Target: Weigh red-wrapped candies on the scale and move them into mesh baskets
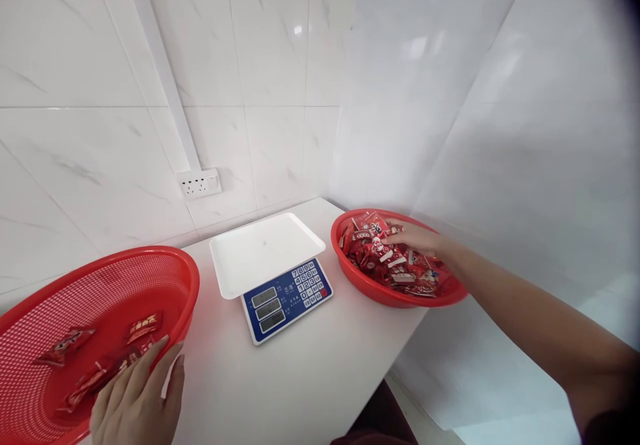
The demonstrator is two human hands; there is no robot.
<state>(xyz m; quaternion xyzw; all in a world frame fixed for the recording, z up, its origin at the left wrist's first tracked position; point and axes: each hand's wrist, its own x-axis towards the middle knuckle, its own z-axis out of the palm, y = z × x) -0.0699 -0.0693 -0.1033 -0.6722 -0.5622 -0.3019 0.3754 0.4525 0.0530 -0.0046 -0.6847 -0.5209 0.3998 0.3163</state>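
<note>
My right hand (415, 237) reaches into the red basket (370, 289) on the right, its thumb and fingers around a red packet (379, 228) on top of a heap of red packets. My left hand (140, 395) rests at the near rim of the larger red basket (173, 265) on the left, fingers spread and holding nothing. Several red packets lie on that basket's floor, one of them a loose packet (66, 346) away from the hand. Between the baskets stands a digital scale (287, 298) with a bare white tray (265, 248) on top.
Both baskets and the scale stand on a white table (280, 385). Behind it rises a tiled wall with a socket (199, 183) and a vertical cable duct. Another pale wall borders the right side.
</note>
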